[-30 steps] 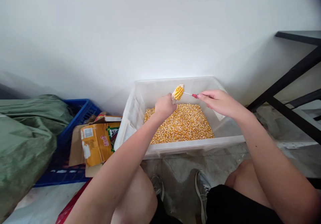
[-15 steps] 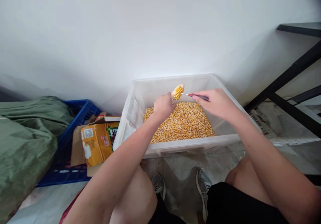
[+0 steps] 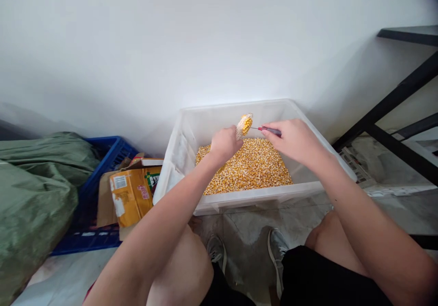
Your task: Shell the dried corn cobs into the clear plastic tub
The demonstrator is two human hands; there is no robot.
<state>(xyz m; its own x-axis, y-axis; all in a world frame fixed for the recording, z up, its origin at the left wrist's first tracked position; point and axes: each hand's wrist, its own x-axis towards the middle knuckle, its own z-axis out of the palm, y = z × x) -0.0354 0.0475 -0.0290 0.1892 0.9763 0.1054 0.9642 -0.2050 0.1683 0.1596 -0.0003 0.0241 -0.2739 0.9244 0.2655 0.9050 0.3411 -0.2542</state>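
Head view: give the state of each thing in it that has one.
Corn cob, partly stripped
Left hand, closed around the cob
Tool, tip at the cob; contact unclear
Right hand, gripping the tool
White tub, open, partly filled
Kernels, loose in the tub
Yellow cardboard, torn
Green sheet, rumpled
Blue crate, partly covered

This seems to be a storage corner inside a building; whether it belongs to a home or to a shop, I cannot tell. A plain white wall (image 3: pixel 219 36) meets a grey floor of veined tiles (image 3: pixel 246 221). Near the wall are a large translucent white plastic tub (image 3: pixel 263 195) with loose yellow corn kernels (image 3: pixel 248 169), a blue plastic crate (image 3: pixel 121 149) partly under a crumpled green sheet (image 3: pixel 44 182), and torn orange-and-brown cardboard packaging (image 3: pixel 133 198). At the right is a black metal-looking frame (image 3: pixel 393 95).
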